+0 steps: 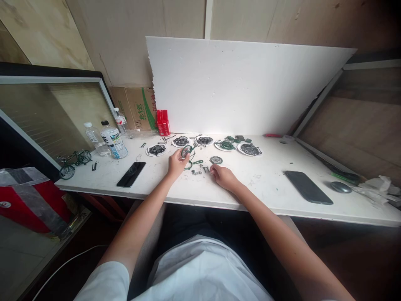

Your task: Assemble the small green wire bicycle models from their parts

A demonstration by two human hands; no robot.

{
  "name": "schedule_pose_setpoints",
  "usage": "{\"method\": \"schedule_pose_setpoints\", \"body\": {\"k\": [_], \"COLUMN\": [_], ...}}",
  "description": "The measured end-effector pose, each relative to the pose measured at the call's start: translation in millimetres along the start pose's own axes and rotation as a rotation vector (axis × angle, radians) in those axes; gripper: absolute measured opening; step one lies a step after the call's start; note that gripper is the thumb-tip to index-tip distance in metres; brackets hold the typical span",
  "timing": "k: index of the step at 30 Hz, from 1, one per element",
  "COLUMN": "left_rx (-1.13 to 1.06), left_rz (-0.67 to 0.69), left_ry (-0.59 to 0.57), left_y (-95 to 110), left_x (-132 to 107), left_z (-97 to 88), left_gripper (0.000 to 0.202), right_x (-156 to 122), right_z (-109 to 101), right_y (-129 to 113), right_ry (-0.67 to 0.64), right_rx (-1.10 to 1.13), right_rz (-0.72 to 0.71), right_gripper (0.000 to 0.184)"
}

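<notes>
My left hand is closed around a small toy bicycle wheel, raised a little over the table. Thin green frame parts show beside it; whether they join the wheel I cannot tell. My right hand rests at the tabletop with its fingers curled together, and anything in them is hidden. Just beyond those fingers lies a loose spoked wheel. Between the hands are a green chain-guard-like piece and tiny loose parts.
Plates of black parts and green parts line the back. An assembled toy bicycle, bottles and a phone are leftward. A dark flat slab and a mouse lie rightward. A white board stands behind.
</notes>
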State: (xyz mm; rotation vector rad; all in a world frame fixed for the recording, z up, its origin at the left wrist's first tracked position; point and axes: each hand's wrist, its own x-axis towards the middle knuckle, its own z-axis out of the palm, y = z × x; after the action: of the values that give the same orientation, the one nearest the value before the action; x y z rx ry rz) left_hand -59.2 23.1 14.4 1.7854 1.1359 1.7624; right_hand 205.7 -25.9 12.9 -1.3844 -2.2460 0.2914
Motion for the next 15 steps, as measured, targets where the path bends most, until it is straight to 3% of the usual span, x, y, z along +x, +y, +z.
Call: {"method": "schedule_pose_setpoints", "body": {"k": [15], "left_rx": [-0.005], "left_rz": [-0.007], "left_ry": [-0.017], "left_y": [1.5], "left_x": [0.2], "left_z": [-0.4], "left_gripper": [0.030], "right_x": [0.2], "right_z": [0.3], "right_y": [-1.0], "right_ry": [-0.010], "right_rx": [-0.033], "right_rz": [0.009], "right_gripper": [0.022]}}
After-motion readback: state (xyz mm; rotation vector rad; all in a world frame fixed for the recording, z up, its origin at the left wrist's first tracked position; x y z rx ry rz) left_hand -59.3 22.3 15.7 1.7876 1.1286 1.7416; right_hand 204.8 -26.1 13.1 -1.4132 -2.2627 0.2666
